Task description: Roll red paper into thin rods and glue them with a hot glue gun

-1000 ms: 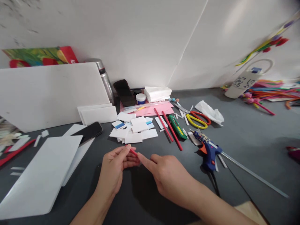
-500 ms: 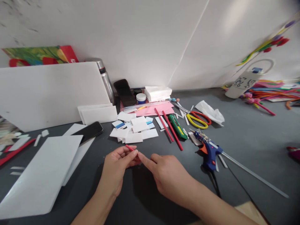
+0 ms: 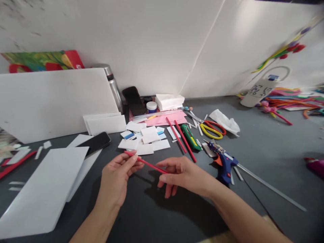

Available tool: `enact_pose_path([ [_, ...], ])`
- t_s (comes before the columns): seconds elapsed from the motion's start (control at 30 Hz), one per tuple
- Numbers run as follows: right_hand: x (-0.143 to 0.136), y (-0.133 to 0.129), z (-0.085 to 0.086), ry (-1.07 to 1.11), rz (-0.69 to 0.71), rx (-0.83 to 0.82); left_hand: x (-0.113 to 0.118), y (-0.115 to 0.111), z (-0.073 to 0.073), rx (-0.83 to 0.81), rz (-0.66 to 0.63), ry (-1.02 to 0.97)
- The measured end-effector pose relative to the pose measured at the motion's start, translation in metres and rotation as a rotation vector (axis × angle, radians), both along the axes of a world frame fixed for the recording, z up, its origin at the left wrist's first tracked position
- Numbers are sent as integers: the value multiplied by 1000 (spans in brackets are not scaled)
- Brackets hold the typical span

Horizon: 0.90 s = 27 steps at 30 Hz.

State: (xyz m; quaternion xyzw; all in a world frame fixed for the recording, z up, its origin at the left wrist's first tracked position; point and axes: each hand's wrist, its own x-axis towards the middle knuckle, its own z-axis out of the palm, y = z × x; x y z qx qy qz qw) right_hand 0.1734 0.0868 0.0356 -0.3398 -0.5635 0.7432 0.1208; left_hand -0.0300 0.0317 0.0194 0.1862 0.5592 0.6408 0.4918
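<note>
The far end of the thin red stick (image 3: 146, 163) disappears under the right hand (image 3: 181, 174), so where it finishes cannot be made out; its near end pokes out just past the left thumb. At the right edge a magenta object (image 3: 315, 166) is cut off and too blurred to name, and the pile of coloured pipe cleaners (image 3: 291, 101) runs out of view. A large white foam board (image 3: 54, 101) leaning on the wall hides most of the steel flask (image 3: 112, 84) and the colourful bag behind it.

The stick is slim, straight and plain red, held above the dark grey table (image 3: 265, 148), slanting down from left to right. The left hand (image 3: 116, 179) pinches it between thumb and fingertips near one end; the right hand closes its thumb and forefinger on the other, remaining fingers loosely curled. Just beyond lie a heap of small white foam pieces (image 3: 145, 140), two more red sticks (image 3: 183, 140), a green utility knife (image 3: 191, 136), yellow-and-red scissors (image 3: 212, 129) and a blue glue gun (image 3: 224, 163). A black phone (image 3: 96, 142) rests on white sheets to the left
</note>
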Motion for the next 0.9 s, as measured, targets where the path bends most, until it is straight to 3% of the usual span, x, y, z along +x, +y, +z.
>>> enact_pose_path([
  [0.17, -2, -1, -6, 52, -77, -32, 1, -2, 0, 67, 22, -3],
  [0.4, -11, -11, -7, 132, -156, -27, 28, -11, -2, 15, -214, -20],
  [0.73, 1, -1, 5, -26, -9, 6, 14, -7, 0, -3, -221, -48],
  [0.9, 2, -2, 7, -4, 42, -18, 13, -7, 2, 8, -215, -38],
])
